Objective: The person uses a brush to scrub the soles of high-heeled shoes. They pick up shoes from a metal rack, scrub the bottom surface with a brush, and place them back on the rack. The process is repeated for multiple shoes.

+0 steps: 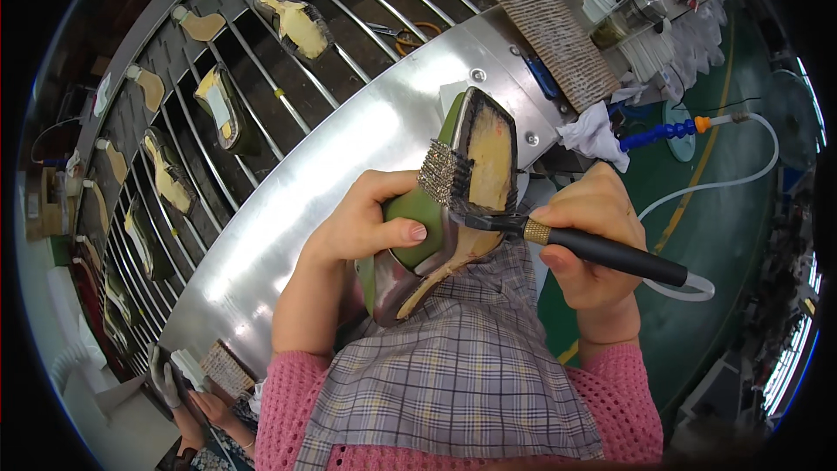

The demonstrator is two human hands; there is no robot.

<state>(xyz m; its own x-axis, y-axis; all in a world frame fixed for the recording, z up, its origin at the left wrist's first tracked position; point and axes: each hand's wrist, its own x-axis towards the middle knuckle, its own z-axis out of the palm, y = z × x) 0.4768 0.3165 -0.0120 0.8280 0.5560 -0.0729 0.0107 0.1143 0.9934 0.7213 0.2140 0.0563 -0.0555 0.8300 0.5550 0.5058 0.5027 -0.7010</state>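
A green shoe upper [420, 249] on a last is held over my lap, its pale underside [490, 161] turned up with a dark lasted rim. A band of sparkling stones [443, 173] crosses it. My left hand [357, 218] is closed round the green side, thumb on top. In my right hand [597, 231] is a black-handled glue brush [619, 257] with a brass collar; a white hose leaves its rear end. The brush's dark head lies at the underside's edge beside the band, seemingly touching it; the exact contact is hard to make out.
A curved metal worktop [270, 227] borders a rack of steel rods [349, 61] carrying several lasted shoes [296, 24]. Orange-handled scissors [414, 35], a corrugated board [558, 39], a glass jar [629, 16] and a blue jointed hose [658, 134] lie around. Another person's hands [214, 406] show lower left.
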